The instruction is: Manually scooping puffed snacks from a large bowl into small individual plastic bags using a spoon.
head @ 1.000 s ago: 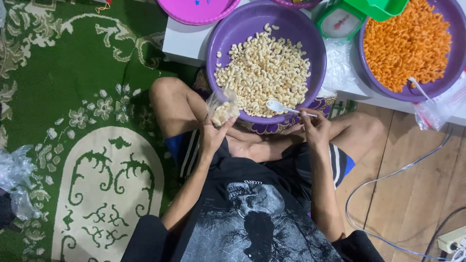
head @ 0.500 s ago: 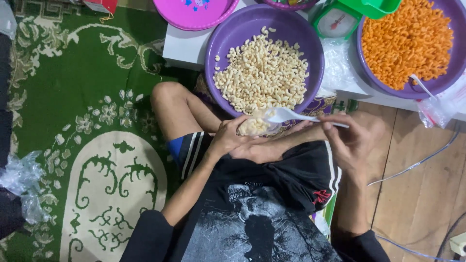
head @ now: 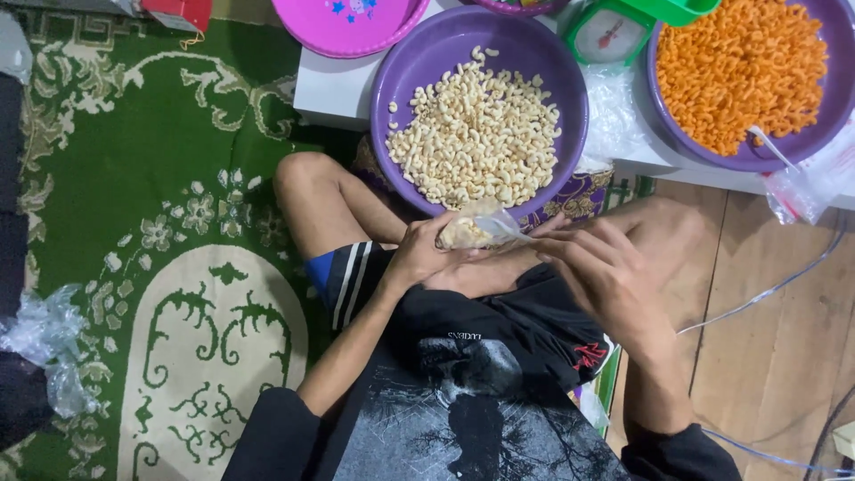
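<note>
Green rug [head: 134,178], purple bowl [head: 392,89] of pale snacks [head: 476,134], left hand [head: 419,254] holding filled bag [head: 468,230]

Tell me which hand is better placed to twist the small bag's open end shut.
Probably the right hand: its fingers sit at the open end of the small clear bag, while the left hand is wrapped around the filled part, holding it over the lap.

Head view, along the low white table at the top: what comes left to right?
Pink tray → purple basin of pale snacks → green scale → purple basin of orange snacks → clear plastic bag.
</note>
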